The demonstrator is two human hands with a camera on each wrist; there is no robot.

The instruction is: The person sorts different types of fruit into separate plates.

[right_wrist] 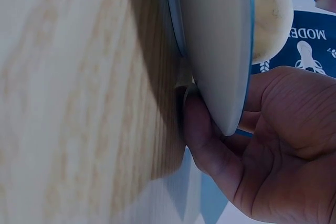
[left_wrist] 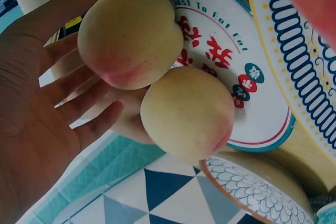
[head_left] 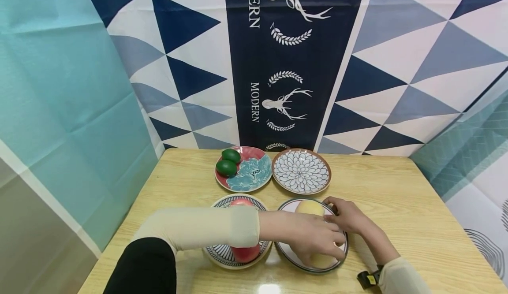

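Two pale yellow peaches with a pink blush lie in a white plate (head_left: 293, 258) with a dark teal rim. One peach (head_left: 309, 207) shows behind my left hand (head_left: 317, 240), the other (head_left: 322, 261) mostly under it. In the left wrist view the fingers are spread and loosely bent beside the nearer peach (left_wrist: 128, 35), not curled round it; the second peach (left_wrist: 189, 114) lies past it. At the plate's right side my right hand (head_left: 349, 214) grips the rim. In the right wrist view its thumb (right_wrist: 202, 129) is under the plate's edge (right_wrist: 220, 51), the fingers on the upper side.
My left forearm crosses a patterned plate (head_left: 222, 261) with red fruits (head_left: 246, 253). Behind stand a red plate (head_left: 252, 173) with two green fruits (head_left: 227, 168) and a brown-rimmed petal-pattern plate (head_left: 301, 170). A patterned cloth (head_left: 198, 65) hangs behind the wooden table (head_left: 397, 197).
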